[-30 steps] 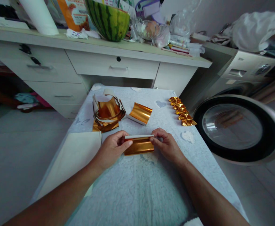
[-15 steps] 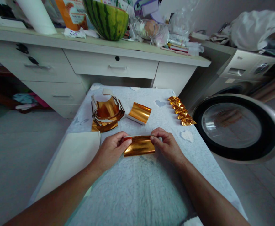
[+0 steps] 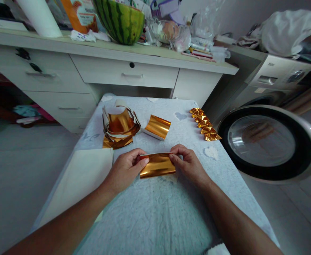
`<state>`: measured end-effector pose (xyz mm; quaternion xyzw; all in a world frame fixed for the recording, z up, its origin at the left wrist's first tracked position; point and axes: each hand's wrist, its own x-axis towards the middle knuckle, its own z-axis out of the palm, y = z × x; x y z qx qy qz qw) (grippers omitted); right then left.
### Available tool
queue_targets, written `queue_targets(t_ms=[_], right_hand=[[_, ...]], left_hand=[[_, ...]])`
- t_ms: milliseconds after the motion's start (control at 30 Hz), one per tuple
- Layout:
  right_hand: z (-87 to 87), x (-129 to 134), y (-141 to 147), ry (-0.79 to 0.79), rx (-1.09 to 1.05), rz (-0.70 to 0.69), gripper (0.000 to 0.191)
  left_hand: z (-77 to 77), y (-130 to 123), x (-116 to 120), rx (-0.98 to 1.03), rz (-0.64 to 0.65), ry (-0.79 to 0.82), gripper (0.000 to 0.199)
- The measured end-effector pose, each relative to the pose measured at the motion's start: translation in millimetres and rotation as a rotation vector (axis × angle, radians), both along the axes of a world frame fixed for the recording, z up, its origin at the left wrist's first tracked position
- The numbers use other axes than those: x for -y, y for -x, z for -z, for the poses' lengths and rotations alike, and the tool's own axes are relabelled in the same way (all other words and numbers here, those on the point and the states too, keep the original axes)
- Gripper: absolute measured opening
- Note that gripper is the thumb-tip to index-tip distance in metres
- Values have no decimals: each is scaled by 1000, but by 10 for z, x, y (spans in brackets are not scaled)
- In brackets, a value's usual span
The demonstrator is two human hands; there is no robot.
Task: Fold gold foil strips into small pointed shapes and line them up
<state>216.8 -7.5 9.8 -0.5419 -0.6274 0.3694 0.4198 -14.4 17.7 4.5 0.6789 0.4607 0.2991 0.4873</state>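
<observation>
A sheet of gold foil paper (image 3: 157, 167) stretches between my hands, its far edge bent over so a pale strip of the underside shows. My left hand (image 3: 130, 166) pinches its left end between thumb and fingers. The right end is gripped the same way by my right hand (image 3: 185, 162). Just beyond lies a small curled stack of gold foil paper (image 3: 157, 126). To its left is a loose heap of curled gold and white paper strips (image 3: 120, 125). A row of folded gold paper pieces (image 3: 204, 124) sits at the far right of the table.
A patterned pale blue cloth (image 3: 150, 212) covers the table, with a white sheet (image 3: 78, 180) along its left side. Behind stands a white drawer cabinet (image 3: 128, 74) bearing a cut watermelon (image 3: 119, 23). The round washing machine door (image 3: 261, 141) hangs open at the right.
The near edge of the gold foil sheet has come slightly closer to me, so a little more of its gold face shows. Both hands keep their grip in nearly the same place.
</observation>
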Motion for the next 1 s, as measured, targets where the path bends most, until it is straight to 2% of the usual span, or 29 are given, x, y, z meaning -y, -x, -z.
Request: queue_targets(t_ms=[133, 433, 633, 800, 1000], right_hand=[[31, -7, -2, 18, 36, 21, 19], [11, -5, 1, 6, 77, 25, 18], [21, -2, -1, 12, 84, 24, 18], [34, -12, 10, -12, 200, 45, 16], [37, -7, 70, -13, 436, 99, 11]], left_hand=[[9, -5, 10, 29, 10, 25, 17], [41, 16, 15, -67, 34, -56, 20], [-28, 4, 16, -111, 20, -90, 23], [-91, -23, 32, -221, -1, -117, 23], [-101, -69, 75, -472, 14, -197, 18]])
